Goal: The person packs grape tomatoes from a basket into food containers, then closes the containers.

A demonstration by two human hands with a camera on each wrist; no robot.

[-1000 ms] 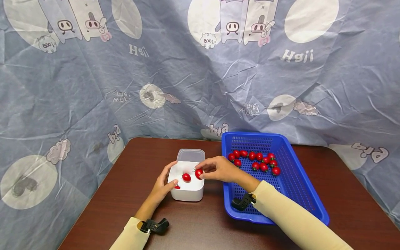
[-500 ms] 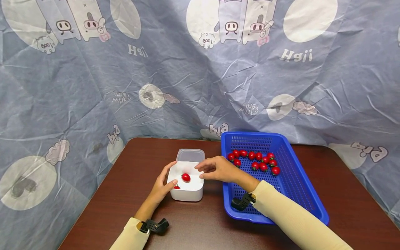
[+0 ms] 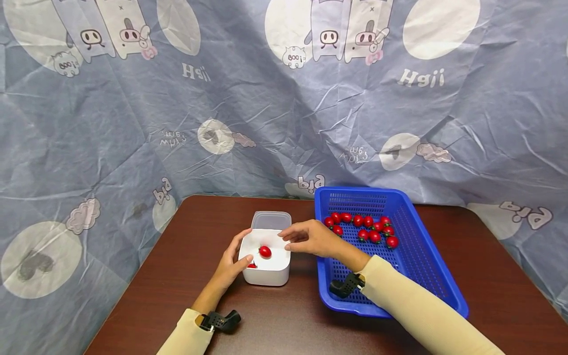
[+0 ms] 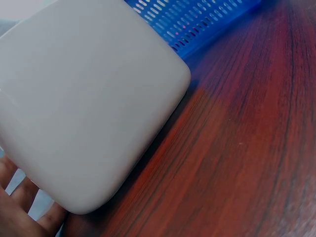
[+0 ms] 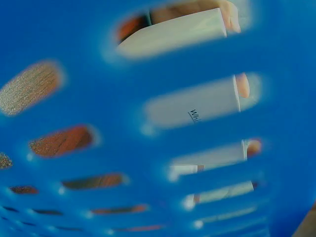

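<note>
From the head view, your left hand (image 3: 230,264) cups the near-left wall of the white container (image 3: 266,277) on the counter (image 3: 177,256), while your right hand (image 3: 310,239) hovers empty over its rim with fingers loosely spread; two cherry tomatoes (image 3: 265,251) lie inside, more in the blue basket (image 3: 421,266). They look light, smooth and easily bruised, so pinch them gently around the middle. The left wrist view shows the container's wall (image 4: 89,108) against your fingers (image 4: 19,207). The right wrist view shows only basket lattice (image 5: 98,98).

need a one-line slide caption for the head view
Left hand holds a white container with red tomatoes; empty right hand hovers over it beside a blue basket.
</note>
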